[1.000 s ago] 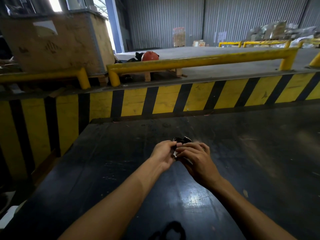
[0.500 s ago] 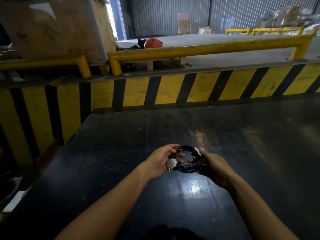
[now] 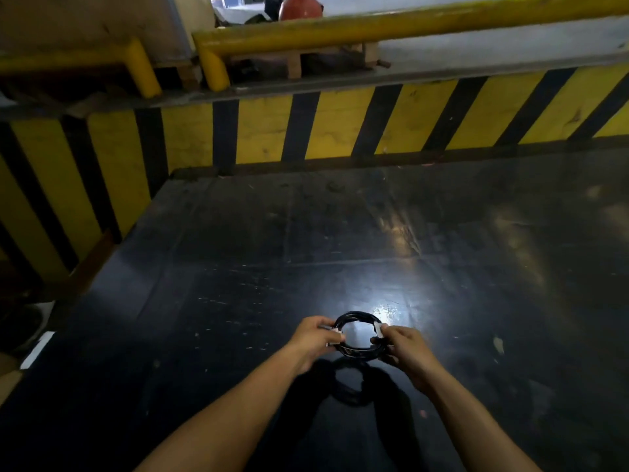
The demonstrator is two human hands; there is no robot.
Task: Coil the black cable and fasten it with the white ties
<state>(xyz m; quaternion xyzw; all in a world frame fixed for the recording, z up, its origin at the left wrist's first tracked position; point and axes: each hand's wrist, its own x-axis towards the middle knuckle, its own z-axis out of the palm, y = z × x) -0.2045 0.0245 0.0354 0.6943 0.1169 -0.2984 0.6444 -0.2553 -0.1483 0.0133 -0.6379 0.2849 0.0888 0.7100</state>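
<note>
The black cable (image 3: 357, 316) is wound into a small round coil, held just above the dark table. My left hand (image 3: 315, 338) pinches its left side, where a white piece (image 3: 335, 332) shows at my fingertips. On the coil's right side my right hand (image 3: 403, 345) grips it at a white tie (image 3: 377, 330) wrapped around the strands. The coil's shadow falls on the table below my wrists. Parts of the coil are hidden under my fingers.
The dark, glossy table (image 3: 340, 240) stretches ahead and to the right. A yellow-and-black striped barrier (image 3: 340, 127) runs along its far edge and left side. Yellow guard rails (image 3: 374, 28) and a red round object (image 3: 299, 6) lie beyond.
My hands have moved apart and lower in view, spreading the coil into an open ring. The camera has tilted further down towards the table.
</note>
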